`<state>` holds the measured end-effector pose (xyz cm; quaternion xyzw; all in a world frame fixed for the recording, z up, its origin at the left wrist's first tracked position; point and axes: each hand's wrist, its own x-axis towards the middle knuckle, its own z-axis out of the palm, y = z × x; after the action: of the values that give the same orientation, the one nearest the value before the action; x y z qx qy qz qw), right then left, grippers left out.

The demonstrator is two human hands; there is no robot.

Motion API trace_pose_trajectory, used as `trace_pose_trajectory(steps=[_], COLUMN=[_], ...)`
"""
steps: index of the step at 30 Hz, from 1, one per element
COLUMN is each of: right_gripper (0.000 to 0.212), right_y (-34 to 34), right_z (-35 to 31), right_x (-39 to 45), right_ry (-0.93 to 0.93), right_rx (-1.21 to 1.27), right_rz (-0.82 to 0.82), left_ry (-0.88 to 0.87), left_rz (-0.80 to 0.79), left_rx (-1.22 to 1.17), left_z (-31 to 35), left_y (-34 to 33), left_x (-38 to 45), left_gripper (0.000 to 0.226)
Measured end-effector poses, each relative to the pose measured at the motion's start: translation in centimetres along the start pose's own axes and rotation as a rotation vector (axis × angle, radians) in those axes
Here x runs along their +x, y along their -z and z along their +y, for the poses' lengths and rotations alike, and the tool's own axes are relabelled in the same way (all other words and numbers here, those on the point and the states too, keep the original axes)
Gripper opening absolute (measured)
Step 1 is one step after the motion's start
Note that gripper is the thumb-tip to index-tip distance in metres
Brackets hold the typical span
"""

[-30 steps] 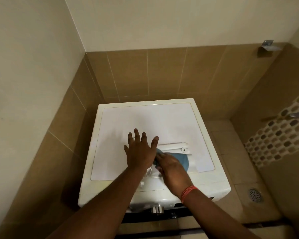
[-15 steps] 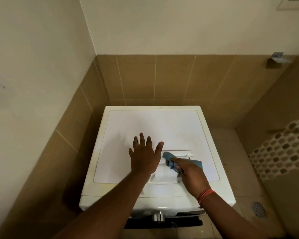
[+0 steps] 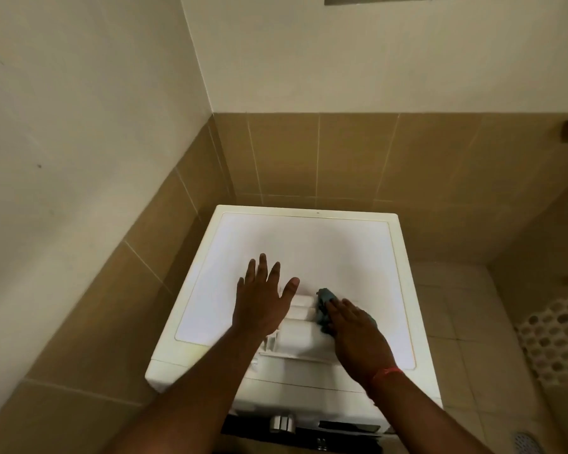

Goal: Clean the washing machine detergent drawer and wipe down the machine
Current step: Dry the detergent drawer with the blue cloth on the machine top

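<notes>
Currently the detergent drawer [image 3: 304,335] lies loose on the washing machine [image 3: 358,257] top, between the hands. The left hand [image 3: 263,306] rests flat with fingers spread, partly over the drawer's left end; the right hand [image 3: 358,335] grips a blue cloth [image 3: 323,306] against its right side. Risk: wiping pressure may slide the unsecured drawer off the smooth top. Its compartments appear white; contents cannot be determined.

Washing machine [image 3: 309,244] top back half is left bare; left side is hemmed by tiled wall [image 3: 164,217], front centre blocked by detergent drawer [image 3: 300,335].
</notes>
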<state>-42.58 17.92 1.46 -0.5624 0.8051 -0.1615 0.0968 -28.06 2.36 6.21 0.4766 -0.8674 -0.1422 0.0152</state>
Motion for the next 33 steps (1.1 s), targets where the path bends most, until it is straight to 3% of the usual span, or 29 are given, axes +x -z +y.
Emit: trace_pose_trajectory(steps=[5, 10, 15, 21, 25, 28, 33], right_gripper=[0.056, 0.052, 0.05, 0.046, 0.018, 0.022, 0.028], right_y=[-3.0, -2.6, -1.7, -2.2, 0.2, 2.0, 3.0], right_z=[-4.7, -4.2, 0.3, -5.6, -7.5, -4.9, -1.6], right_x=[3.0, 3.7, 1.5, 5.4, 8.3, 8.4, 6.0], right_ry=[0.209, 0.323, 0.118, 0.012, -0.026, -0.162, -0.42], right_rx=[0.033, 0.004, -0.092, 0.02, 0.081, 0.167, 0.004], right_rz=[-0.133, -0.062, -0.026, -0.144, -0.275, -0.308, -0.173], left_ry=[0.055, 0.087, 0.022, -0.001, 0.03, 0.036, -0.013], left_rz=[-0.042, -0.029, 0.013, 0.019, 0.041, 0.047, 0.012], left_rx=[-0.055, -0.076, -0.126, -0.086, -0.135, -0.172, -0.243], left_z=[0.4, 0.2, 0.7, 0.8, 0.7, 0.4, 0.1], left_y=[0.0, -0.1, -0.9, -0.8, -0.5, -0.4, -0.5], left_x=[0.1, 0.4, 0.2, -0.1, -0.1, 0.0, 0.3], left_gripper=[0.086, 0.083, 0.094, 0.112, 0.106, 0.107, 0.087])
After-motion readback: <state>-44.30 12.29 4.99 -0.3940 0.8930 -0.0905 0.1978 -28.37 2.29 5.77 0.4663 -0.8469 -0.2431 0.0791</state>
